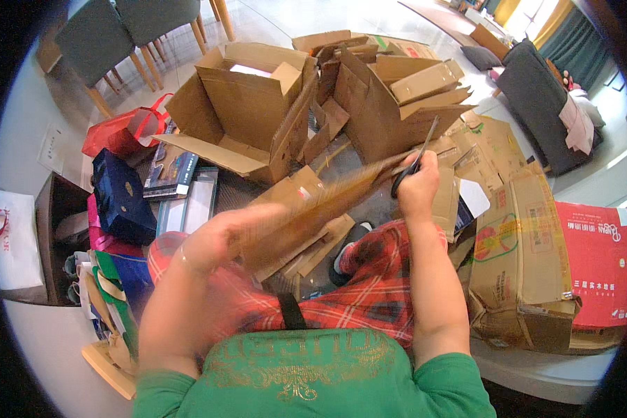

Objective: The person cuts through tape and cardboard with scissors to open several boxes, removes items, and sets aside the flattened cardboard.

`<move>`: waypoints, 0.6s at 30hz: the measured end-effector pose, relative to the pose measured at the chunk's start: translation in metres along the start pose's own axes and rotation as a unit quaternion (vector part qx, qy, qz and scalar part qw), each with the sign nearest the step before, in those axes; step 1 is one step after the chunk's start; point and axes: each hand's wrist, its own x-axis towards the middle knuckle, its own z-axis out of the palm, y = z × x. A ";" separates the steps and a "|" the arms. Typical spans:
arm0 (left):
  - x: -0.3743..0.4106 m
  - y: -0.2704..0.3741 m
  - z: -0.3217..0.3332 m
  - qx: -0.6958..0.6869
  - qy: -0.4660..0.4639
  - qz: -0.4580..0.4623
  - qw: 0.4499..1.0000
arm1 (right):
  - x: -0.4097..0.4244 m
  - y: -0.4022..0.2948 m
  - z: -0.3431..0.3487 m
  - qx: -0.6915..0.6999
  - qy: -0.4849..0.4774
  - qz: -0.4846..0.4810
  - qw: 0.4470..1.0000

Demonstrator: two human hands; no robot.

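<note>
A blurred brown cardboard sheet slants across my lap. My left hand, smeared by motion, grips its near left end. Scissors with black handles are in my right hand, their blade pointing up and away. The sheet's far right end reaches this hand; whether the fingers also pinch it cannot be told. Under the sheet, between my knees, lie more flat cardboard pieces. Just beyond stands an open cardboard box, its flaps spread.
More cardboard boxes stand ahead. Flattened cartons and a red printed box lean at right. Leftward are a dark blue box, a book and a red bag. Chairs and a dark sofa stand farther off.
</note>
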 end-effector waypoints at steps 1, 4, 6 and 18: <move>0.000 0.002 0.007 -0.018 -0.088 0.097 0.991 | 0.004 0.011 0.004 0.016 0.003 0.053 0.998; -0.003 0.001 -0.005 0.353 0.146 0.075 0.921 | 0.013 0.021 0.019 0.078 -0.023 0.112 0.990; 0.005 -0.005 -0.017 0.290 0.275 0.149 0.904 | 0.021 0.028 0.028 0.352 -0.118 0.212 0.904; -0.007 0.023 -0.128 0.024 0.490 0.378 0.785 | -0.034 0.175 0.117 -0.167 -0.423 0.334 0.826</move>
